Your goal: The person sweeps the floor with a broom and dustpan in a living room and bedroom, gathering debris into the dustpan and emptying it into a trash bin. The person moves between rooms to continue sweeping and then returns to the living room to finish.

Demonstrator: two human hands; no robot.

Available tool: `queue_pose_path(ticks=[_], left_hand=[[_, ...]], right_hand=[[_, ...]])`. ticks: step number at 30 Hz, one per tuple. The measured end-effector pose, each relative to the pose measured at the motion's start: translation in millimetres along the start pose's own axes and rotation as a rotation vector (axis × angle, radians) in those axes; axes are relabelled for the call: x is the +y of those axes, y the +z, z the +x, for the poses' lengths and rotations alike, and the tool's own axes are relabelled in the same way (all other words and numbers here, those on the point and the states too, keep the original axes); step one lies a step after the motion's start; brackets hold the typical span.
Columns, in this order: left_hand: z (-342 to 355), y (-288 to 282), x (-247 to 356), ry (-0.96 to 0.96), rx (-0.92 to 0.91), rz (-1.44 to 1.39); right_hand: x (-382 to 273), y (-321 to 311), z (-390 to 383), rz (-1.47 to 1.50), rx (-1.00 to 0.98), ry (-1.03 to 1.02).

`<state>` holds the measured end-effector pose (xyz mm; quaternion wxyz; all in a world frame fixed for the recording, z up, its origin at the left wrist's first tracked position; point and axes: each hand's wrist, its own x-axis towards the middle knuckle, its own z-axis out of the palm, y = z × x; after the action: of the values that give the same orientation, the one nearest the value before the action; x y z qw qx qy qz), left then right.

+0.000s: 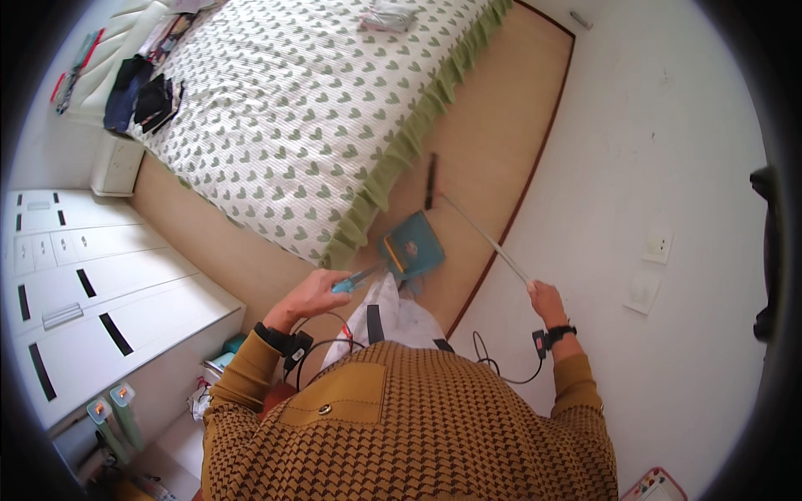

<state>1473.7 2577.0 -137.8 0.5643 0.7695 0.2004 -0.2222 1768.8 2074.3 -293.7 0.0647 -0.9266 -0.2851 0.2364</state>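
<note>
My left hand point(316, 294) is closed around the light-blue end of a long handle that runs down to a teal dustpan point(428, 242) on the floor by my feet. The dustpan has a yellow-orange strip along one side. In my right hand point(547, 302) is the top of the pale stick of a broom point(491, 242). Its narrow dark head point(432, 180) lies low over the floor just beyond the dustpan, apart from it. Motion smears both tools a little, and any dirt is too small to make out.
A bed with a green-heart cover point(284, 108) and green ruffle fills the far left. To the right runs a white wall point(635, 184) with a dark-red skirting. White drawers point(109, 301) stand at the left, and folded dark clothes point(154, 100) lie on the bed.
</note>
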Motion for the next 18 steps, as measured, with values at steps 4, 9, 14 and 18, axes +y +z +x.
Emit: queue_pose_path(ticks=[4,9,14,18], left_hand=[[23.3,-10.2,9.3,-0.025,-0.070,-0.012],[40.4,-25.1,9.3,-0.037,-0.093,0.000],[42.3,-37.6,-4.5,-0.046,-0.103,-0.020],[42.7,-48.6,-11.7,-0.054,-0.097,-0.024]], right_hand=[[-8.0,-18.5,42.6,-0.277,-0.033,-0.026],[-23.6,-42.6,123.4,-0.345,0.055,0.084],[-39.9,-88.5,142.2,-0.232,0.045,0.091],[-38.8,-134.7,138.9,-0.103,-0.093,0.058]])
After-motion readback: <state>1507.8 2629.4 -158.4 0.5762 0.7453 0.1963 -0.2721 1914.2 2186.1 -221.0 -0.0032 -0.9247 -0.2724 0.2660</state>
